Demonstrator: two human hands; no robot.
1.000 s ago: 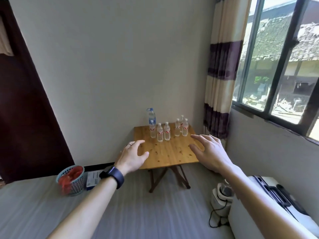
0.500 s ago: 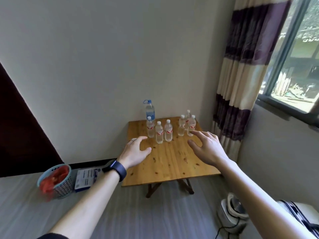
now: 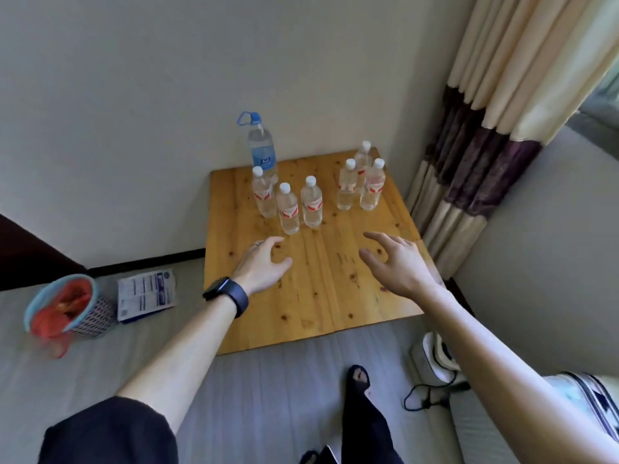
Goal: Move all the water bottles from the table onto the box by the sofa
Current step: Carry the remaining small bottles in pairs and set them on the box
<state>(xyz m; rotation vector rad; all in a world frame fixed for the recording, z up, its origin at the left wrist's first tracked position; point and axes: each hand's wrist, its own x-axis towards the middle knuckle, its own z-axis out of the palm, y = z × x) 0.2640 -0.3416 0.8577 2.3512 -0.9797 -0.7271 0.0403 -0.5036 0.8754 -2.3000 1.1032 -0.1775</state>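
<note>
A wooden table (image 3: pixel 311 296) stands against the wall. Several small clear water bottles with white caps and red labels stand on its far half: a left group led by one bottle (image 3: pixel 287 209) and a right group around another (image 3: pixel 372 185). A taller bottle with a blue cap (image 3: pixel 262 145) stands behind the left group. My left hand (image 3: pixel 264 266) reaches over the table just short of the left group, fingers loosely spread, holding nothing. My right hand (image 3: pixel 398 262) hovers below the right group, fingers spread, empty. The box and the sofa are out of sight.
A blue basket with red contents (image 3: pixel 67 309) and a printed packet (image 3: pixel 146 294) lie on the floor at left. A striped curtain (image 3: pixel 475 135) hangs at right. A white appliance with a black cord (image 3: pixel 435 366) sits by my right arm. My foot (image 3: pixel 358 380) is below the table.
I have stepped closer to the table, which now fills more of the view. Both hands have advanced over the tabletop toward the bottles. The bottles have not moved.
</note>
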